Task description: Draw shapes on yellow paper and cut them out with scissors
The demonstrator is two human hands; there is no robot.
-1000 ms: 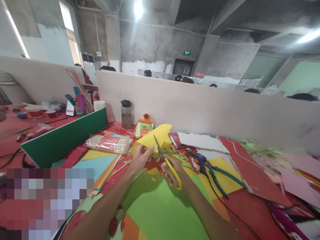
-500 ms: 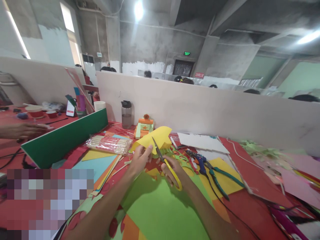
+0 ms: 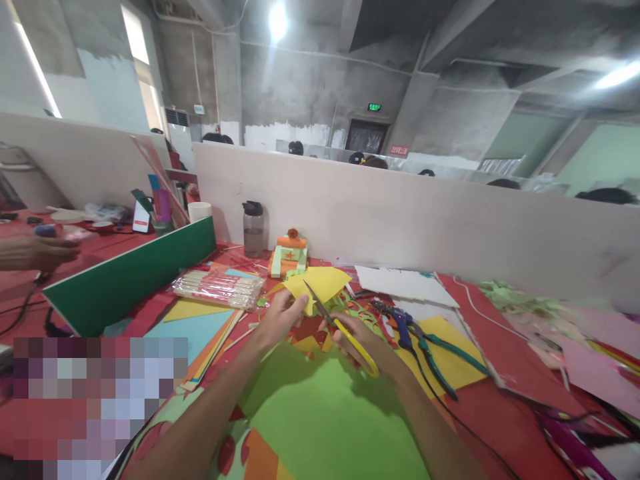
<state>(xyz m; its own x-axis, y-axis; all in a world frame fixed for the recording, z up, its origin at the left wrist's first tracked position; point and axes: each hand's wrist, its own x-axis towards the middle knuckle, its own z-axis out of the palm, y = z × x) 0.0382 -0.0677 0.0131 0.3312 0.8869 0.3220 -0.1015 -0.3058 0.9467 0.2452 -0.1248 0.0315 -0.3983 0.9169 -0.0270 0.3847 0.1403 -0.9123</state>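
My left hand [image 3: 283,317] pinches the near left edge of a curled yellow paper sheet [image 3: 327,283]. In my right hand [image 3: 353,337] is a pair of scissors [image 3: 357,347] with yellow handles. Their dark blades lie across the front of the yellow sheet, close to my left fingertips; whether the blades are fully closed I cannot tell. Beneath both hands lies a large green sheet [image 3: 330,413]. Cut green scraps [image 3: 360,310] and orange and yellow pieces [image 3: 310,340] lie just beyond it. Behind the yellow sheet stands an orange and pale green paper model [image 3: 289,255].
A packet of wooden sticks [image 3: 217,289] and a green board [image 3: 135,277] are at left. Beyond stands a water bottle [image 3: 253,230]. At right lie a blue glue gun [image 3: 401,325], green-handled pliers [image 3: 443,360] and a cord. Another person's hand [image 3: 43,253] is far left.
The yellow sheet has tipped lower and shifted slightly right. My right hand and the scissors have moved a little to the right. The other person's hand has drawn back left.
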